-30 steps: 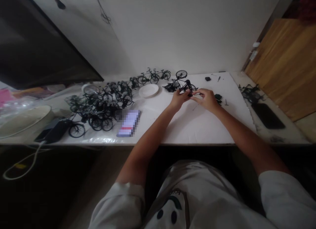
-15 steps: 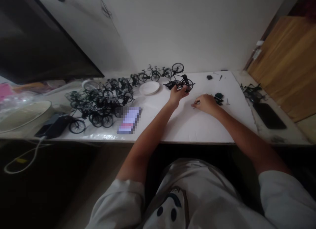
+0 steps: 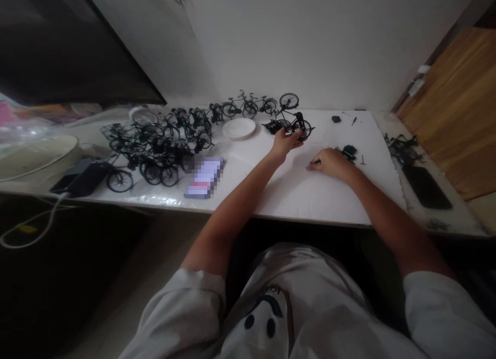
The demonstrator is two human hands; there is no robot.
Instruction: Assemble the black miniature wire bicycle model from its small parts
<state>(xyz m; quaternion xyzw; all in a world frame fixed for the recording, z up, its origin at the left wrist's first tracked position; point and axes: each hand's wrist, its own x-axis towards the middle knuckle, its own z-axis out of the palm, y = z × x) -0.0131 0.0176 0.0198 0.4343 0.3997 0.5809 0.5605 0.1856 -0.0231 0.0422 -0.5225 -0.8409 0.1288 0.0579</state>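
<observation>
At the left centre of the frame a crowd of finished black model bicycles (image 3: 155, 152) stands on the white table (image 3: 302, 193), with a white dish (image 3: 239, 128) just right of them. Near the top centre sits the small black bicycle model (image 3: 295, 125) you work on, thin-framed, upright, its wheels dark rings. Your left hand (image 3: 284, 142) curls around its lower frame, fingers closed on it. Your right hand (image 3: 329, 161) rests on the table, loosely curled, fingertips pinching a tiny dark part (image 3: 314, 164); small black pieces (image 3: 349, 151) lie just beyond it.
</observation>
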